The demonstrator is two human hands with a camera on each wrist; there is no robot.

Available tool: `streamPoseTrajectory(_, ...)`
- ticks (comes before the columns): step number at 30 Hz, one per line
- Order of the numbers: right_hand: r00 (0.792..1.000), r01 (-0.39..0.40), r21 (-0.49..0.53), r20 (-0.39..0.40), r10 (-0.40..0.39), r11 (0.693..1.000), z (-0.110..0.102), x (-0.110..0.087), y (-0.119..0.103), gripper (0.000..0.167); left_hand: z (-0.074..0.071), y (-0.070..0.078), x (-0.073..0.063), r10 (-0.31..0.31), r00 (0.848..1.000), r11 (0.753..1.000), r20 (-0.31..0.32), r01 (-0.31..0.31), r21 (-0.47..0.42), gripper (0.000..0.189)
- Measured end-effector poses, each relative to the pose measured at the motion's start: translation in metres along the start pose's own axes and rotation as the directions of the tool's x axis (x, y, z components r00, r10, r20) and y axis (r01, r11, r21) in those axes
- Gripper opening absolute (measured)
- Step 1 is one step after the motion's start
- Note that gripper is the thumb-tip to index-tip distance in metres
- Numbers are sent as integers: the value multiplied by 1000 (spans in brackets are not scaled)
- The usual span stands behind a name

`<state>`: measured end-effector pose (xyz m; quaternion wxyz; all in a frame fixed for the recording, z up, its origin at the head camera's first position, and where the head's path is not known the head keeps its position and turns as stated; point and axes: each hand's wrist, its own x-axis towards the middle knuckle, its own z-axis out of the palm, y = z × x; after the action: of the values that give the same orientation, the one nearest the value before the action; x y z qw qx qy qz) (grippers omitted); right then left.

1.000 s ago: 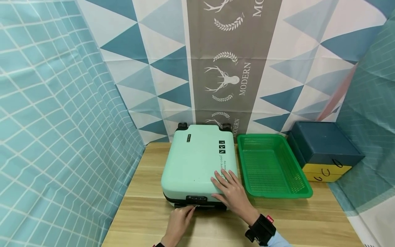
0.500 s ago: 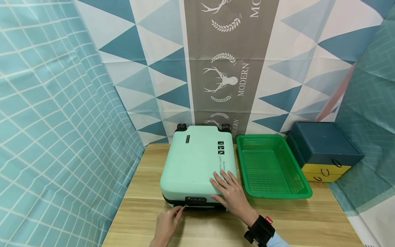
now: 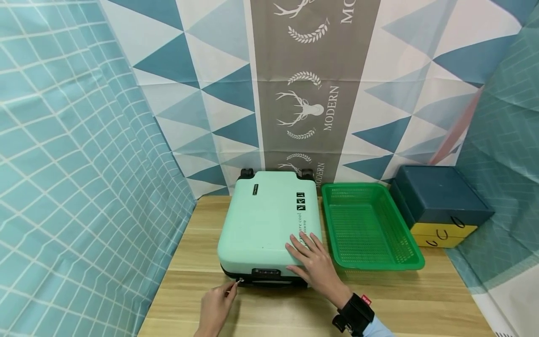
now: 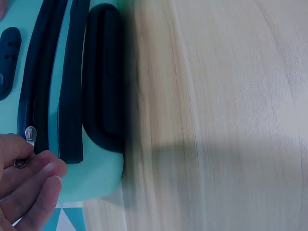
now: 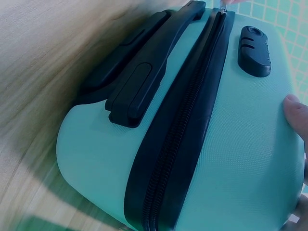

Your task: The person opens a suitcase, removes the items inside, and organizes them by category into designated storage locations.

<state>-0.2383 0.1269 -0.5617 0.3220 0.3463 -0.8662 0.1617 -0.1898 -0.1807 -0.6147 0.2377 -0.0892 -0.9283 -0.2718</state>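
A mint-green hard-shell suitcase lies flat on the wooden table, its handle side facing me. My left hand pinches the metal zipper pull between thumb and fingers, near the left end of the front side. A black zipper runs along that side, its teeth visible in the right wrist view. My right hand rests on the lid's front right corner with fingers spread and straight. Beside the zipper are a black combination lock and a black carry handle.
Right of the suitcase stands a green plastic basket. Beyond it is a dark blue box with a yellow front, at the right. Patterned cloth hangs behind the table, and blue checked cloth hangs at the left.
My left hand has moved left along the front of the suitcase, drawing the zipper pull from below the lock toward the left corner. My right hand has stayed on the lid.
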Motion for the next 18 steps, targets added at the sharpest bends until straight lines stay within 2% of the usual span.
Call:
streamPoseTrajectory(6, 1000, -4, 32, -11, 4, 999, 1, 0, 1, 59, -3, -7, -1, -7, 999, 1000, -42, 8, 26, 4)
streamPoseTrajectory(13, 1000, -15, 73, -5, 15, 997, -2, 1, 1, 59, -5, -16, 2, 21, 994, 999, -107, -15, 52, 7)
streamPoseTrajectory(18, 1000, -13, 86, 10, 12, 996, -4, 1, 1, 58, -7, -20, 0, 17, 989, 998, -148, -9, 57, 10)
